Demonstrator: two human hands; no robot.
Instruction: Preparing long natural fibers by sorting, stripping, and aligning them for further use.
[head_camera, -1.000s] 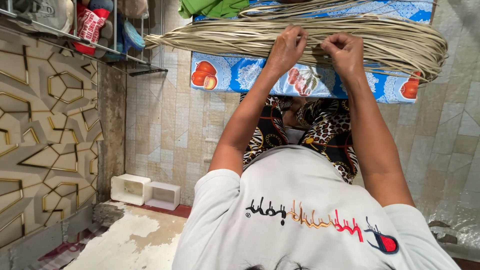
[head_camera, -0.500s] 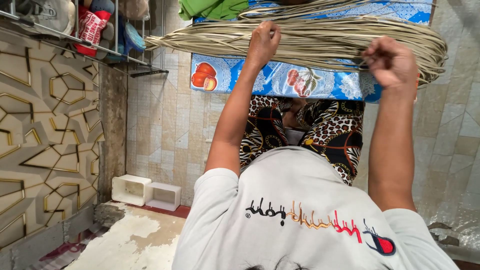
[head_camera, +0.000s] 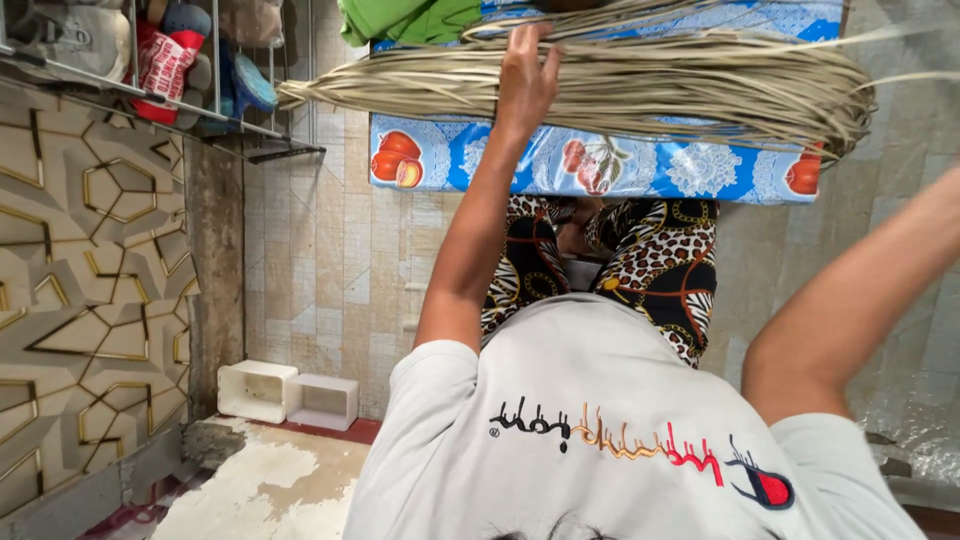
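my left hand (head_camera: 525, 75) lies flat with loose fingers on the long bundle of reeds (head_camera: 640, 85) running side to side along the bed (head_camera: 620, 165) edge, while my right hand is out of view.

grey short-sleeved t-shirt (head_camera: 600, 400), embroidered lettering across front, leopard-print trousers (head_camera: 660, 260)

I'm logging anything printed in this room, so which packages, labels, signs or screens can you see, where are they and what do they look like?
Packet: on the wire shelf at top left, a crumpled red and white bag with print.
Printed design: across the chest of the grey shirt, a line of black, orange and red script with a small red emblem.
No signs or screens in view.
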